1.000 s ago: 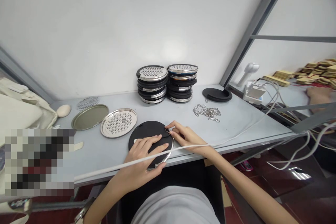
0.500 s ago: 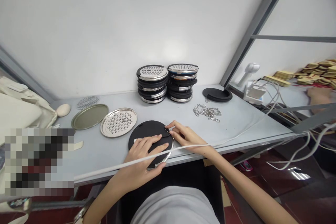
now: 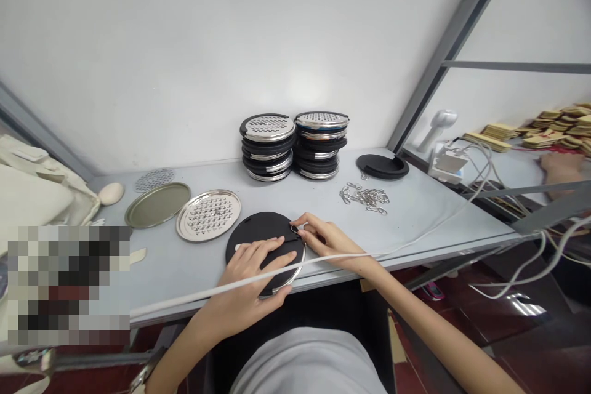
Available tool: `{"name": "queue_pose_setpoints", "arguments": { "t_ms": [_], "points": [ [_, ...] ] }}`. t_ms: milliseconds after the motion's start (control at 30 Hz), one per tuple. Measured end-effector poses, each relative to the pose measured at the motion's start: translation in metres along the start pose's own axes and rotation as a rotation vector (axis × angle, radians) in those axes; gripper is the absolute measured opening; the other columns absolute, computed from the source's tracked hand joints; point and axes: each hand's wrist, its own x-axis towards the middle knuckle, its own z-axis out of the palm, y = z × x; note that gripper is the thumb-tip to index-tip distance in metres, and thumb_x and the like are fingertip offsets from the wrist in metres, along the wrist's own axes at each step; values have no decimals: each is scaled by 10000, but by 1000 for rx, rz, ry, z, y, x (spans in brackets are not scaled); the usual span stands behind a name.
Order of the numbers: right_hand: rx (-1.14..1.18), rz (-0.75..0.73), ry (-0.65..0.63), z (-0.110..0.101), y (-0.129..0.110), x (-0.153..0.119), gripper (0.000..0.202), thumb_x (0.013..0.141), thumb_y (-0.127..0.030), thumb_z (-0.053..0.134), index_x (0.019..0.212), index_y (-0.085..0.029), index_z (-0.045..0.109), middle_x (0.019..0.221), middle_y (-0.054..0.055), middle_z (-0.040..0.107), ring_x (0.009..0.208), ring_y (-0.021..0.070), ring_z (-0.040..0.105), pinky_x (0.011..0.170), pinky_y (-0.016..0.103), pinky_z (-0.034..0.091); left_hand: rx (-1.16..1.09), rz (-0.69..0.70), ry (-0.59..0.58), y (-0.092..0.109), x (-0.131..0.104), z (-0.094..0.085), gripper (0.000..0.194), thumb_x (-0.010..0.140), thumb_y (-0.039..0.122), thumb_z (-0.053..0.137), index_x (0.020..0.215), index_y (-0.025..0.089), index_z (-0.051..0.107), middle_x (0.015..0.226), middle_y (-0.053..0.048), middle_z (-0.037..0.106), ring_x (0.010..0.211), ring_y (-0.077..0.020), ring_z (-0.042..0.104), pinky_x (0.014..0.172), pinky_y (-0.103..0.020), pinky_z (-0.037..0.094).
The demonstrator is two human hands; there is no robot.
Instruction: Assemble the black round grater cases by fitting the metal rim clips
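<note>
A round black disc with a shiny metal rim [image 3: 258,229] lies flat at the near edge of the grey table [image 3: 415,221]. My left hand [image 3: 252,280] presses down on its near half, fingers spread over the black face. My right hand [image 3: 323,240] sits at the disc's right edge, thumb and forefinger pinching a small metal clip [image 3: 294,229] at the rim. A white cable [image 3: 184,298] runs across both wrists.
Two stacks of black-and-steel graters [image 3: 268,148] [image 3: 321,144] stand at the back. A perforated steel disc [image 3: 209,215], a plain metal lid [image 3: 157,204], a loose clip pile [image 3: 365,197] and a black ring [image 3: 382,167] lie around. Another person's hand [image 3: 561,166] rests far right.
</note>
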Motion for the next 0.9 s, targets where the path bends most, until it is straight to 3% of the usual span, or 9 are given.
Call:
{"name": "queue_pose_setpoints", "arguments": {
  "t_ms": [900],
  "points": [
    [-6, 8, -10, -1, -3, 1, 321, 958, -416, 399, 1141, -183, 521, 591, -78, 342, 526, 87, 308, 508, 198, 278, -5, 19, 27, 0, 1, -1, 436, 886, 289, 548, 1319, 285, 508, 1369, -78, 484, 1227, -277, 461, 966, -446, 397]
  ]
}}
